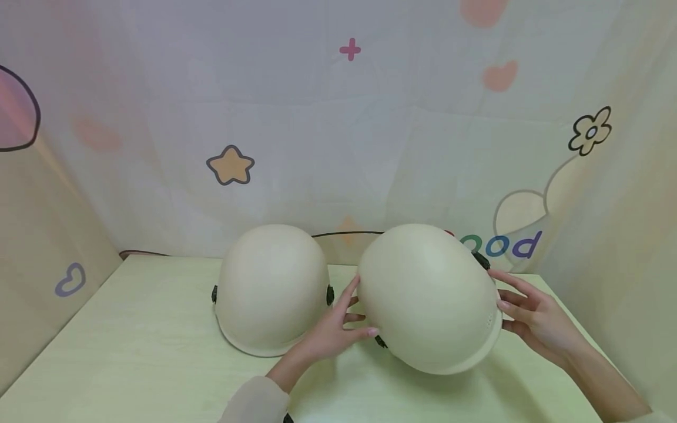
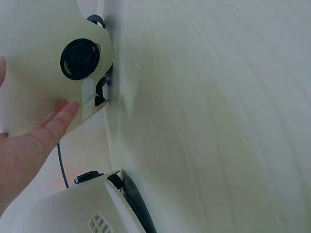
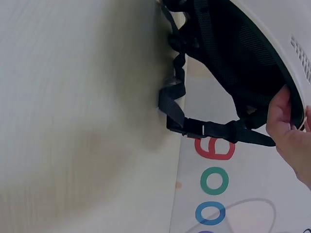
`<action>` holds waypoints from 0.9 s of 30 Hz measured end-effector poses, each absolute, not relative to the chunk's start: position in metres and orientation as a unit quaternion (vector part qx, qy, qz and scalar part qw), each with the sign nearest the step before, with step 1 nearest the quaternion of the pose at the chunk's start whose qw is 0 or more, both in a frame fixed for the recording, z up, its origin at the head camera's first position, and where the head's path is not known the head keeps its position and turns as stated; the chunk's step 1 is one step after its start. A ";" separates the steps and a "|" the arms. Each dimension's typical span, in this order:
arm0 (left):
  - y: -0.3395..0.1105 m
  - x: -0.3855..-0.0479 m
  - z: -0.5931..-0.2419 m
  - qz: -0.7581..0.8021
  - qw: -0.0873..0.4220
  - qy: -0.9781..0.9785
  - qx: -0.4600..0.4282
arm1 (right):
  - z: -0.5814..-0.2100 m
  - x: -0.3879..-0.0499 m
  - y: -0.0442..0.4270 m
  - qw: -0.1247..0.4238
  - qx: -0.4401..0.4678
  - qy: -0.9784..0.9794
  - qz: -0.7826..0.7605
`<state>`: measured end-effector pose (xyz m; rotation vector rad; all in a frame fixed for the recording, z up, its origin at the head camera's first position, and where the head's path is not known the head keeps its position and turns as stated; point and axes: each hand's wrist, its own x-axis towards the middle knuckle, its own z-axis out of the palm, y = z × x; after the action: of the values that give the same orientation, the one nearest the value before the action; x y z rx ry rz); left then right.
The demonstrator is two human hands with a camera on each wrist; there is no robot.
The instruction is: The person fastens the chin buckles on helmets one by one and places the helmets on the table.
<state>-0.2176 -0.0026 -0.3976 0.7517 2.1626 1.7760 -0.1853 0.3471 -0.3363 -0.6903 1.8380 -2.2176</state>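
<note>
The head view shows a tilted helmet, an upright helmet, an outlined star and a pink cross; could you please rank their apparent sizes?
1. Tilted helmet, perhaps partly through nearness
2. Upright helmet
3. Outlined star
4. Pink cross

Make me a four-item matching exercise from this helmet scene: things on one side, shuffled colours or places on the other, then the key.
1. Right hand
2. Outlined star
3. Chin strap
4. Left hand

A. Black, with a buckle
B. Touching the tilted helmet on the side nearer the other helmet
C. Gripping the tilted helmet's rim
D. Orange, on the backdrop

Pairs: 1-C, 2-D, 3-A, 4-B
</note>
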 end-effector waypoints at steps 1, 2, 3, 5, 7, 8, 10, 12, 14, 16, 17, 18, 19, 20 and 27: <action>-0.002 -0.218 -0.398 0.608 0.120 0.740 0.260 | -0.338 -0.185 0.349 0.094 -0.231 0.618 -0.745; -0.002 -0.218 -0.399 0.609 0.120 0.739 0.262 | -0.340 -0.185 0.350 0.097 -0.227 0.620 -0.745; -0.002 -0.218 -0.399 0.612 0.122 0.736 0.262 | -0.342 -0.184 0.351 0.099 -0.223 0.623 -0.743; -0.001 -0.217 -0.399 0.617 0.128 0.733 0.258 | -0.346 -0.183 0.354 0.101 -0.213 0.629 -0.741; 0.000 -0.217 -0.400 0.621 0.136 0.729 0.254 | -0.350 -0.182 0.357 0.104 -0.200 0.638 -0.736; 0.000 -0.216 -0.401 0.622 0.142 0.728 0.250 | -0.352 -0.181 0.358 0.106 -0.194 0.644 -0.732; 0.001 -0.215 -0.402 0.622 0.150 0.728 0.246 | -0.356 -0.180 0.360 0.111 -0.182 0.656 -0.724; 0.001 -0.214 -0.404 0.619 0.153 0.730 0.248 | -0.360 -0.179 0.362 0.116 -0.168 0.673 -0.710; 0.002 -0.214 -0.405 0.612 0.154 0.735 0.249 | -0.364 -0.179 0.363 0.119 -0.153 0.691 -0.696; 0.003 -0.214 -0.406 0.604 0.152 0.740 0.254 | -0.369 -0.179 0.364 0.119 -0.142 0.706 -0.684; 0.003 -0.214 -0.407 0.600 0.152 0.742 0.256 | -0.371 -0.179 0.365 0.119 -0.135 0.712 -0.679; 0.004 -0.214 -0.407 0.598 0.152 0.743 0.259 | -0.374 -0.178 0.365 0.118 -0.131 0.717 -0.675; 0.004 -0.214 -0.407 0.596 0.151 0.744 0.261 | -0.376 -0.178 0.365 0.119 -0.126 0.720 -0.672; 0.005 -0.214 -0.408 0.594 0.151 0.744 0.266 | -0.378 -0.178 0.366 0.119 -0.121 0.724 -0.668; 0.010 -0.219 -0.408 0.571 0.148 0.761 0.269 | -0.384 -0.178 0.361 0.128 -0.044 0.760 -0.635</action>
<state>-0.2191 0.0097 -0.4079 0.7748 2.1903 1.6428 -0.1782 0.3614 -0.3845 -0.1284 2.2114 -1.8481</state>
